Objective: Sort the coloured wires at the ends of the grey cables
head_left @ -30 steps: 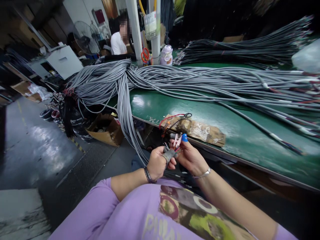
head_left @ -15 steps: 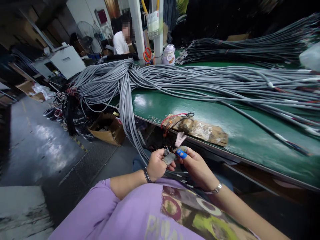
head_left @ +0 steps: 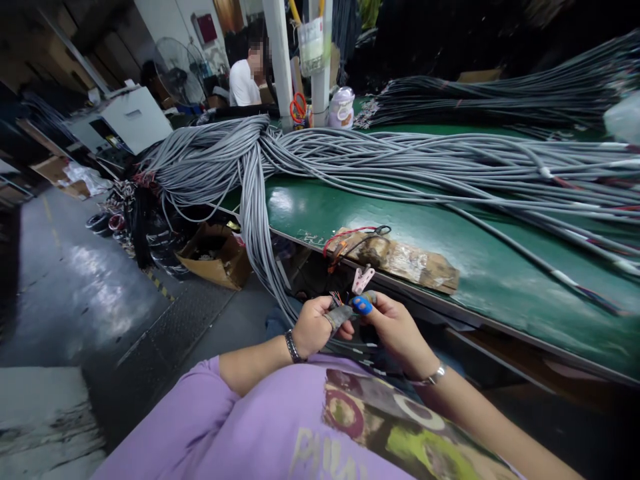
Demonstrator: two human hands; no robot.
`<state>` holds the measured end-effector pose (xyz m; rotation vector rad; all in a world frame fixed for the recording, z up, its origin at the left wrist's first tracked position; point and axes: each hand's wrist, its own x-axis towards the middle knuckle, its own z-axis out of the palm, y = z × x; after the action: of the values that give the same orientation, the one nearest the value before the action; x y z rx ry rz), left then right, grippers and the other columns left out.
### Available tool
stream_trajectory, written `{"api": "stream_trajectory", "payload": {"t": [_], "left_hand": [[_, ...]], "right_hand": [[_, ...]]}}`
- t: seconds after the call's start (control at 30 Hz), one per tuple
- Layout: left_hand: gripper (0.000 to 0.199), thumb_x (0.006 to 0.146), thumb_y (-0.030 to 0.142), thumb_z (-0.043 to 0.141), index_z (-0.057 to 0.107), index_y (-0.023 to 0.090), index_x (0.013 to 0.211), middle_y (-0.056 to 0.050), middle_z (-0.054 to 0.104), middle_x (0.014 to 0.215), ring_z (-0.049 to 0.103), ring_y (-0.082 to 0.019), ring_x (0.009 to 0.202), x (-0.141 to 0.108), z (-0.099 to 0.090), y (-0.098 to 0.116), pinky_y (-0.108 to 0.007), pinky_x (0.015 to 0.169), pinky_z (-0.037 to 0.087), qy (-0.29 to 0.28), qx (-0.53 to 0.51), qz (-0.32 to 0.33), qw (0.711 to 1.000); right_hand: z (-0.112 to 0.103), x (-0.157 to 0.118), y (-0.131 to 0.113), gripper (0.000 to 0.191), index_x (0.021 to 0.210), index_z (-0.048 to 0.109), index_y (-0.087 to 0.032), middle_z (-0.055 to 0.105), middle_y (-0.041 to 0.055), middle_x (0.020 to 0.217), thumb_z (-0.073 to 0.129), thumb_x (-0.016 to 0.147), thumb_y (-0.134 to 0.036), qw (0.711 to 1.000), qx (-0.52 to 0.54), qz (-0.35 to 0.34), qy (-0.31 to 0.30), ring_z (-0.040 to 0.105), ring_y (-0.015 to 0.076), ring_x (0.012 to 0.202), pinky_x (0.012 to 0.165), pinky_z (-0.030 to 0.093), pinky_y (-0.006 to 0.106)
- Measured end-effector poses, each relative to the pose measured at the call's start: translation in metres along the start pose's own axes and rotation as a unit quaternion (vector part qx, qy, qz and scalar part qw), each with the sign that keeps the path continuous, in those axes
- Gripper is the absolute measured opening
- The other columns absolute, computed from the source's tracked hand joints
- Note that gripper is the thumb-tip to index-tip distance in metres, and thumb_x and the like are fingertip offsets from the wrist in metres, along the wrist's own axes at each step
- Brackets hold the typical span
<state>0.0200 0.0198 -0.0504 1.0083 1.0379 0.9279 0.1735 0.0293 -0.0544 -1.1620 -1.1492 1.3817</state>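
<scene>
My left hand (head_left: 316, 327) is closed on a cable end, whose thin coloured wires (head_left: 336, 297) fan out above the fingers. Grey tape wraps its thumb. Close beside it, my right hand (head_left: 390, 327) pinches at the same wires, with blue tape on the thumb and a greyish wrap on a finger; what lies between those fingertips is too small to make out. Just beyond the fingers, a pale pink clip (head_left: 363, 279) sticks out at the bench edge. Behind it, a wooden block wrapped in tape (head_left: 410, 261) lies on the bench with red and black leads on it.
Grey cables (head_left: 380, 157) run along the green bench (head_left: 310, 208) and hang over its front edge at left. Black cables (head_left: 490, 100) lie at the back. A lilac container (head_left: 341, 108) stands by a post near orange-handled scissors (head_left: 299, 107). A cardboard box (head_left: 215, 257) sits below; a co-worker (head_left: 245, 81) is behind.
The coloured wires now stand closer together above my left hand. Both hands stay at nearly the same place, and the pink clip shows a little turned.
</scene>
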Motion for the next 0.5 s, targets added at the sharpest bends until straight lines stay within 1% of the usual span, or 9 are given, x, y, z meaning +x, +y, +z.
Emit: {"api": "stream_trajectory", "payload": {"t": [0.17, 0.27, 0.33, 0.4, 0.43, 0.5], "left_hand": [[0.047, 0.064, 0.056, 0.074, 0.057, 0.013, 0.069, -0.002, 0.061, 0.056, 0.057, -0.011, 0.046, 0.001, 0.002, 0.000, -0.024, 0.049, 0.049, 0.024, -0.033, 0.001, 0.999], [0.047, 0.064, 0.056, 0.074, 0.057, 0.013, 0.070, -0.002, 0.061, 0.054, 0.055, -0.010, 0.044, 0.002, 0.002, 0.001, -0.023, 0.047, 0.047, 0.034, -0.057, 0.005, 0.998], [0.046, 0.063, 0.055, 0.074, 0.058, 0.013, 0.071, -0.001, 0.060, 0.053, 0.054, -0.010, 0.043, 0.003, 0.002, 0.002, -0.022, 0.045, 0.046, 0.031, -0.072, 0.002, 0.997], [0.044, 0.063, 0.053, 0.074, 0.058, 0.013, 0.070, 0.000, 0.059, 0.052, 0.052, -0.009, 0.041, 0.004, 0.002, 0.004, -0.022, 0.043, 0.045, 0.024, -0.087, -0.004, 0.996], [0.043, 0.062, 0.052, 0.075, 0.057, 0.013, 0.070, 0.000, 0.058, 0.051, 0.051, -0.009, 0.041, 0.004, 0.003, 0.006, -0.021, 0.042, 0.044, 0.019, -0.095, -0.008, 0.995], [0.042, 0.062, 0.050, 0.075, 0.057, 0.013, 0.069, 0.001, 0.057, 0.050, 0.049, -0.008, 0.039, 0.006, 0.005, 0.009, -0.020, 0.039, 0.042, 0.009, -0.106, -0.015, 0.994]], "right_hand": [[-0.001, -0.003, 0.004, 0.037, 0.060, 0.060, -0.020, 0.052, -0.0020, 0.054, 0.075, 0.069, -0.053, 1.000, 0.014, 0.002, 0.002, 0.041, 0.0118, 0.052, 0.051, 0.034, 0.026], [-0.004, -0.003, 0.010, 0.036, 0.059, 0.059, -0.020, 0.051, -0.0025, 0.054, 0.077, 0.069, -0.049, 0.997, 0.081, 0.018, 0.011, 0.042, 0.0113, 0.052, 0.051, 0.035, 0.025], [-0.006, 0.002, 0.012, 0.037, 0.057, 0.057, -0.020, 0.048, -0.0037, 0.051, 0.078, 0.067, -0.049, 0.986, 0.160, 0.042, 0.028, 0.041, 0.0108, 0.051, 0.051, 0.038, 0.025], [-0.007, 0.009, 0.011, 0.039, 0.060, 0.060, -0.021, 0.051, -0.0029, 0.054, 0.078, 0.064, -0.054, 0.971, 0.223, 0.084, 0.036, 0.044, 0.0111, 0.050, 0.051, 0.042, 0.025], [-0.007, 0.013, 0.009, 0.040, 0.065, 0.063, -0.021, 0.055, -0.0015, 0.057, 0.077, 0.063, -0.059, 0.964, 0.241, 0.107, 0.028, 0.047, 0.0117, 0.052, 0.052, 0.044, 0.026], [-0.005, 0.021, 0.003, 0.048, 0.074, 0.068, -0.020, 0.062, 0.0018, 0.066, 0.072, 0.063, -0.067, 0.956, 0.257, 0.142, -0.013, 0.052, 0.0133, 0.056, 0.053, 0.047, 0.026]]}}
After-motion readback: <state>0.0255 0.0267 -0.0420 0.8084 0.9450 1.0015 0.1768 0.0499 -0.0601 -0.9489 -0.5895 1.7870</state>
